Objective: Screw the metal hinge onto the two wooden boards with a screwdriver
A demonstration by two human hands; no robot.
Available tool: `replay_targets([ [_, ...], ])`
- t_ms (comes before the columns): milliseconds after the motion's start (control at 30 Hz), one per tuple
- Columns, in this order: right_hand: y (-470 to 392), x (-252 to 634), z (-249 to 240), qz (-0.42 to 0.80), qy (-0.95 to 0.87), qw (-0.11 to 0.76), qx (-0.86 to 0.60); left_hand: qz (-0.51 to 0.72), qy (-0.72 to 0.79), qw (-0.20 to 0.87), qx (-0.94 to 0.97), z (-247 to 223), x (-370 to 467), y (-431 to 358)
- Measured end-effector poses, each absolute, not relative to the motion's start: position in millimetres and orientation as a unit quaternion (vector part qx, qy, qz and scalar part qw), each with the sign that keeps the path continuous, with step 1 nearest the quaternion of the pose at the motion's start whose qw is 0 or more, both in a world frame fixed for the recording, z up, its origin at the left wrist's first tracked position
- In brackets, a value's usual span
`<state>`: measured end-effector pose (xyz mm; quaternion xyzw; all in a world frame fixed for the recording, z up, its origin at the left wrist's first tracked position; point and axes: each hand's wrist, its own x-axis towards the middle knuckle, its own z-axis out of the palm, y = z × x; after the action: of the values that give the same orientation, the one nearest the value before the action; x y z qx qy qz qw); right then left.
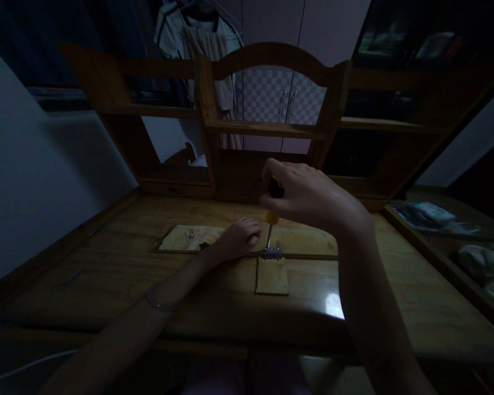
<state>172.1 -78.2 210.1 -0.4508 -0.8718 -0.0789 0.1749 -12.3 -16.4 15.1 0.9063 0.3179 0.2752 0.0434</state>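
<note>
Head: right hand [307, 192] grips screwdriver [272, 218] at hinge [273, 253]; left hand [242, 236], seemingly curled, at edge of board [307, 241].

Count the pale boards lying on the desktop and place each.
2: a long board lying crosswise, partly covered by the left hand, and a small board in front of it, by the metal hinge. Others may be hidden.

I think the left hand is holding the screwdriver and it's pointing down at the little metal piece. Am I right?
Almost! The head view shows the right hand holding the screwdriver, not the left. It does point down at the little metal piece, just as you said.
</note>
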Motion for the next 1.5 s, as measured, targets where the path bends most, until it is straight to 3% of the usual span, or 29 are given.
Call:
replay_targets([
  [167,-77.5,172.5,210.4,-0.053,-0.88,0.185,-0.435,0.28,0.315,0.052,0.905,17.3,-12.6,-19.5],
  [667,-72.3,174.6,206.4,-0.123,-0.855,0.179,-0.471,0.281,0.308,0.063,0.907,22.6,-11.8,-23.9],
  [1067,-75.5,175.7,210.9,-0.096,-0.857,0.16,-0.481,0.265,0.273,0.117,0.917,29.9,-9.1,-33.5],
  [1500,-76.5,174.3,212.2,-0.029,-0.877,0.182,-0.443,0.248,0.267,0.099,0.926,25.3,-9.6,-31.3],
])
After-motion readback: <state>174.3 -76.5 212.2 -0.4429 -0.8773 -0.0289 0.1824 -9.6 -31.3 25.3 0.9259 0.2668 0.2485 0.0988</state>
